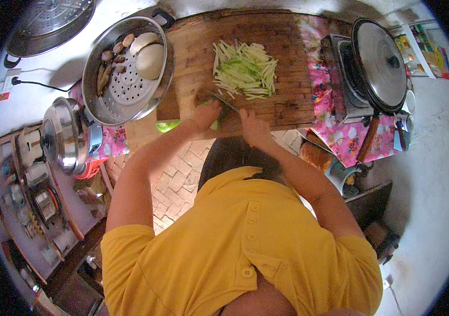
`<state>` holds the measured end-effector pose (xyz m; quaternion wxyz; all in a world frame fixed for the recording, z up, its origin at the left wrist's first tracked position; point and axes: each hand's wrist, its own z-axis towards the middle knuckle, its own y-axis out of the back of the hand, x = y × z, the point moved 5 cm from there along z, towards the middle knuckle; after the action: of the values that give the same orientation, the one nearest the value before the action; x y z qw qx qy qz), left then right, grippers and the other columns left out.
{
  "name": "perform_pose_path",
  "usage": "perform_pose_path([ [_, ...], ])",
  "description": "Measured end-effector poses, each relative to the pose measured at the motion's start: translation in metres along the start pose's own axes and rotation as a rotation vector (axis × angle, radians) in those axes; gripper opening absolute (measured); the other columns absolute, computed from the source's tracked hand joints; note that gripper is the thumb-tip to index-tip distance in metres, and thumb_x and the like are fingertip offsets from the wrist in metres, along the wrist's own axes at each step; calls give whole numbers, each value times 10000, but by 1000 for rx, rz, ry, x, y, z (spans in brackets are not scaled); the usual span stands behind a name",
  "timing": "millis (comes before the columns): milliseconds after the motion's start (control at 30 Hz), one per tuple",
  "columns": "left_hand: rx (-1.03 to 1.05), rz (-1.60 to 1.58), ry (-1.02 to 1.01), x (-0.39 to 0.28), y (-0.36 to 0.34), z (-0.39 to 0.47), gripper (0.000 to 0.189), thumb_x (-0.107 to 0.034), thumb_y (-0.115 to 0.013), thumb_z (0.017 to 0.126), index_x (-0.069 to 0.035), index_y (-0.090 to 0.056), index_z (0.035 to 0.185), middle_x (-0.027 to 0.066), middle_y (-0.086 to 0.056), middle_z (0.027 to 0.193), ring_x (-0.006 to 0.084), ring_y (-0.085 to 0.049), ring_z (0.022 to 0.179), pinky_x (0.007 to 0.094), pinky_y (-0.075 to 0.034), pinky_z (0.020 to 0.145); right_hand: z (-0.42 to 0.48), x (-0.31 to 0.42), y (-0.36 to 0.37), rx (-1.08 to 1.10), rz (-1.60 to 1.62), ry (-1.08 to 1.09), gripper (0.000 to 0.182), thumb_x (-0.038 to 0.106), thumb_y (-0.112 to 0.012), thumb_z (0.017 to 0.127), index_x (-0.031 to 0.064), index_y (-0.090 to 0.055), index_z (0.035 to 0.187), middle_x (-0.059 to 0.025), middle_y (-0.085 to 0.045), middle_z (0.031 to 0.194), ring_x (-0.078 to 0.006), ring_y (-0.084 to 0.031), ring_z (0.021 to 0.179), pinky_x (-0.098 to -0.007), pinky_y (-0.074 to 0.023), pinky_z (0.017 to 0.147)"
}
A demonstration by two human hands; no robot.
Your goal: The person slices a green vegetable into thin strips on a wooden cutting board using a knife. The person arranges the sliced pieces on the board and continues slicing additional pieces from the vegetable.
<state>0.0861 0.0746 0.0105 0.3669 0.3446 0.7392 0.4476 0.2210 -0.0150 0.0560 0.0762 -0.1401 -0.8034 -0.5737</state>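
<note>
My right hand [253, 126] grips a knife [225, 101] at the near edge of a wooden cutting board [193, 31]. The blade slants up and left toward my left hand [206, 113]. Fingers bent, that hand presses on a green vegetable piece [215, 125], mostly hidden beneath it. Just beyond the blade spreads a pile of pale green vegetable strips [245, 68]. Another green piece [167, 126] lies left of my left wrist, close to the board's front edge.
A perforated steamer pan [126, 106] with dough-like rounds [150, 62] and root pieces overlaps the board's left side. To the right, a lidded pan [382, 65] sits on a portable stove [341, 79] over pink floral cloth [343, 138]. A lidded steel pot [64, 134] stands left.
</note>
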Motion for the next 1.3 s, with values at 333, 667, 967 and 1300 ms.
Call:
perform_pose_path([
  [333, -73, 2, -75, 5, -8, 3, 221, -91, -488, 780, 5, -557, 967, 171, -535, 970, 326, -547, 927, 410, -507, 712, 12, 1, -21, -13, 78, 75, 178, 111, -438, 842, 15, -419, 991, -220, -595, 807, -382, -621, 709, -471, -504, 583],
  [667, -31, 13, -86, 8, -8, 0, 313, -107, -560, 720, 21, -553, 1006, 207, -538, 987, 335, -544, 950, 417, -501, 736, 3, 21, -1, -16, 48, -12, 157, 100, -452, 826, 39, -410, 964, -198, -604, 723, -385, -620, 655, -475, -490, 538],
  [967, 127, -47, -14, 0, 9, -4, 226, -81, -503, 791, 16, -587, 976, 144, -523, 1062, 290, -506, 1059, 388, -509, 797, 0, 24, -9, 7, 10, -70, 175, 92, -478, 812, 39, -405, 963, -197, -601, 745, -382, -616, 688, -461, -488, 563],
  [1300, -16, 129, -96, 3, -4, -1, 219, -40, -517, 771, -10, -594, 974, 146, -543, 1032, 291, -564, 976, 381, -518, 780, 3, 3, -30, -14, 51, -48, 173, 106, -450, 824, 34, -396, 971, -210, -600, 801, -400, -614, 702, -461, -491, 578],
])
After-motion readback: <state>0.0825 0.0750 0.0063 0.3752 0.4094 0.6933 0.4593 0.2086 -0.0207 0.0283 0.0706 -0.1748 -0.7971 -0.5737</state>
